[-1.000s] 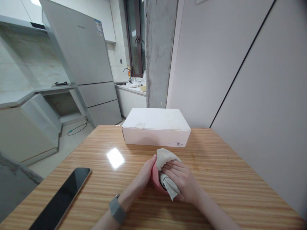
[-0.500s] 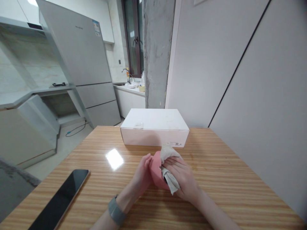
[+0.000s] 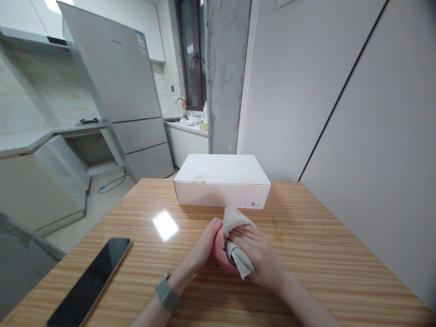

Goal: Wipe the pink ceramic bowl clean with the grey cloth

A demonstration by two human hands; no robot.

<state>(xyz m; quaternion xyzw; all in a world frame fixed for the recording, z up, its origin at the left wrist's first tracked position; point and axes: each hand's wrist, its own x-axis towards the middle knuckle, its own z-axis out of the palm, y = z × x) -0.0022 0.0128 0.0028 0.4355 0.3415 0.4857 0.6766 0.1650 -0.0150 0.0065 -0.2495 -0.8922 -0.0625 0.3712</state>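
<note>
A pink, rounded object (image 3: 220, 254), whose kind I cannot make out, is held just above or on the wooden table in front of me. My left hand (image 3: 207, 243) grips it from the left side, fingers wrapped round its far edge. With my right hand (image 3: 254, 250) I press a grey-beige cloth (image 3: 235, 219) against its right face, where a dark opening partly shows. The cloth folds out above and below my fingers and hides much of that face.
Behind the hands, a closed white cardboard box (image 3: 221, 181) stands on the wooden table (image 3: 327, 254). A black smartphone (image 3: 90, 281) lies at the left. Beyond are a refrigerator (image 3: 116, 72), a sink counter and a concrete pillar (image 3: 226, 77).
The pink object has turned a little, and less of it shows. My left hand has shifted slightly right and up along it; the cloth has moved a little left over it.
</note>
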